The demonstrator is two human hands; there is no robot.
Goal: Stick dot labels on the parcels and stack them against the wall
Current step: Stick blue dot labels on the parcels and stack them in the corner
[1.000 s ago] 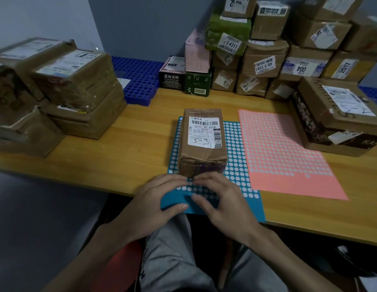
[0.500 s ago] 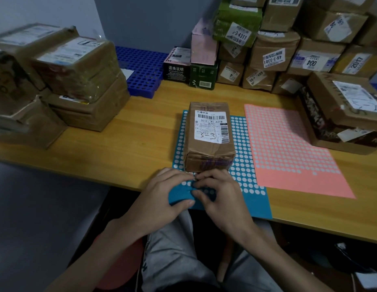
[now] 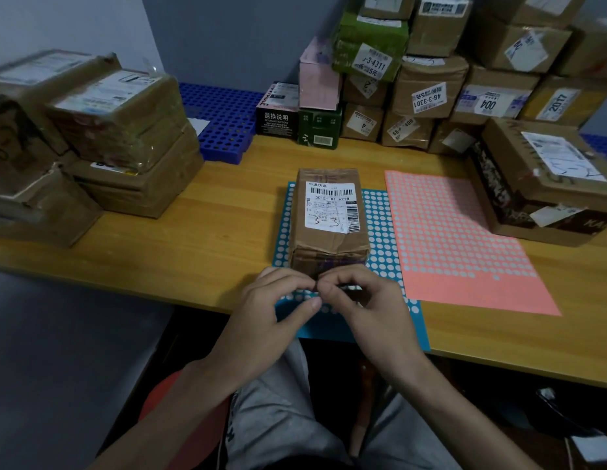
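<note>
At the lower centre of the frame, the left hand (image 3: 268,312) and right hand (image 3: 369,308) meet fingertip to fingertip above the blue dot sheet (image 3: 383,228), probably working 1 dot loose, though I cannot tell whether either holds one. The parcel (image 3: 329,218) lies on that sheet just beyond them, ready for labelling. The pink dot sheet (image 3: 458,245) lies right of it, and stacked parcels (image 3: 430,93) crowd the wall at upper right.
</note>
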